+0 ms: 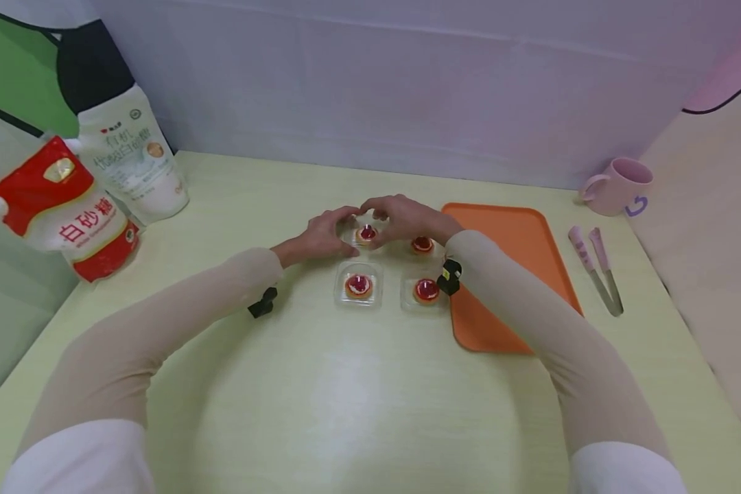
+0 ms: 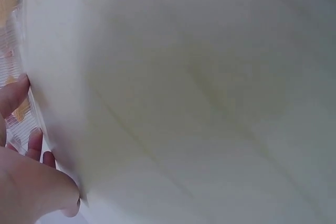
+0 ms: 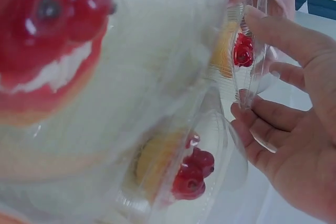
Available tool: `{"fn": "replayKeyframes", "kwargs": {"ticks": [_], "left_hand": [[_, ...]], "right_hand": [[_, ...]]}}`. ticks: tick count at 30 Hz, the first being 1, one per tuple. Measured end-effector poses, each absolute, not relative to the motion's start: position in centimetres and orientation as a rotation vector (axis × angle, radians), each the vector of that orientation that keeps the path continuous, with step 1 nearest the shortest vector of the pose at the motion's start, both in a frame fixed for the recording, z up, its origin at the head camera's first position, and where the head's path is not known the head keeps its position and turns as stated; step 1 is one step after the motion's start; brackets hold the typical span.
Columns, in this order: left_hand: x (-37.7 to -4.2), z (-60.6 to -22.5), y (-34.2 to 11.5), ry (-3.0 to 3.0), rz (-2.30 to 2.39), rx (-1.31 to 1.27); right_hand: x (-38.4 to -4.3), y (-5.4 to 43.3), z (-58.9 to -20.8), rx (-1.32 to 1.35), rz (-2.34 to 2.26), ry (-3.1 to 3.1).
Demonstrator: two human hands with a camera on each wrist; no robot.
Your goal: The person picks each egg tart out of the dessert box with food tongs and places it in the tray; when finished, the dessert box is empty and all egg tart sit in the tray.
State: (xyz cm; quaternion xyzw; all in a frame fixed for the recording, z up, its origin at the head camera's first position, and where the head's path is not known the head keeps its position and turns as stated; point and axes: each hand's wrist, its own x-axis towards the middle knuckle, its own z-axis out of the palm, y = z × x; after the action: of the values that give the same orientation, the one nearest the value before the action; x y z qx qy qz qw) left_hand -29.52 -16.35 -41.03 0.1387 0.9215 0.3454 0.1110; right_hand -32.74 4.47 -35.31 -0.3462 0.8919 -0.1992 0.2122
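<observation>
Both hands meet at the far left clear plastic box (image 1: 366, 234), which holds a small tart topped with red berries (image 3: 243, 51). My left hand (image 1: 326, 234) grips its left side, thumb near the front and fingers behind. From the right, my right hand (image 1: 407, 218) holds the same box; in the right wrist view its thumb and fingers (image 3: 270, 116) sit at the box's edges. Just right of it is another boxed tart (image 1: 422, 245), partly behind the right wrist. Nearer me stand two more boxed tarts, one at left (image 1: 359, 287) and one at right (image 1: 427, 291).
An orange tray (image 1: 488, 329) lies under the right forearm. Beyond it are two pink-handled metal utensils (image 1: 599, 267) and a pink mug (image 1: 620, 186). Two bags stand at the left, one red and white (image 1: 74, 213), one white with a black top (image 1: 132, 154).
</observation>
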Motion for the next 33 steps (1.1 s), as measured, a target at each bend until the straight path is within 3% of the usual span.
{"fn": "replayKeyframes", "kwargs": {"ticks": [33], "left_hand": [[-29.8, -40.9, -16.5, 2.657, 0.955, 0.454]], "right_hand": [[-32.7, 6.3, -32.8, -0.99, -0.591, 2.51]]}}
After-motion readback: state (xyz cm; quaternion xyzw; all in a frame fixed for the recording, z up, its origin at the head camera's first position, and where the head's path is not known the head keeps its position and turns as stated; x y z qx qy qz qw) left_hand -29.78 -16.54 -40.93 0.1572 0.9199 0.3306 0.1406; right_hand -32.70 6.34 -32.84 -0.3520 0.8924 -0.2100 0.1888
